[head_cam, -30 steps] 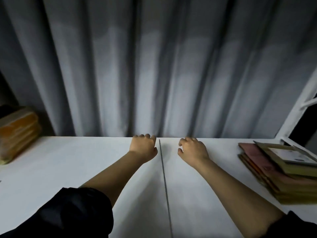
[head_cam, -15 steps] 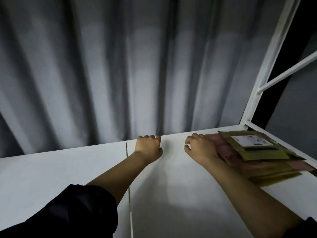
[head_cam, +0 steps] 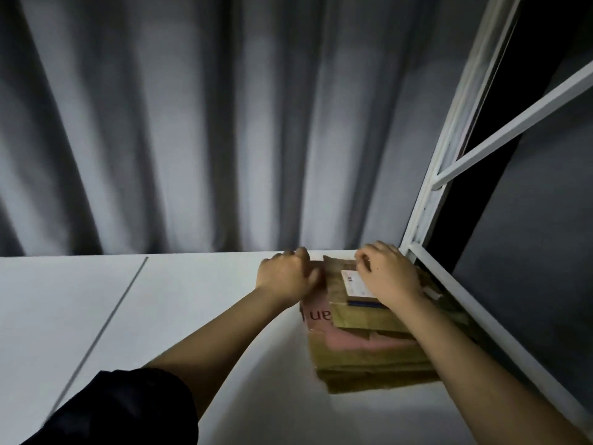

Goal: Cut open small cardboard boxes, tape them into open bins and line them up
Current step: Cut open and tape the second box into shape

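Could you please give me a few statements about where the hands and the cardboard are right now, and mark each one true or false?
1. Both hands are on the cardboard stack. True: the left hand is at its far left corner, the right hand on top.
2. The stack lies at the table's left end. False: it lies at the right end, beside the white frame.
3. A white label shows on the top piece. True.
4. The boxes stand as open bins. False: they lie flattened in a pile.
5. A curtain hangs behind the table. True.
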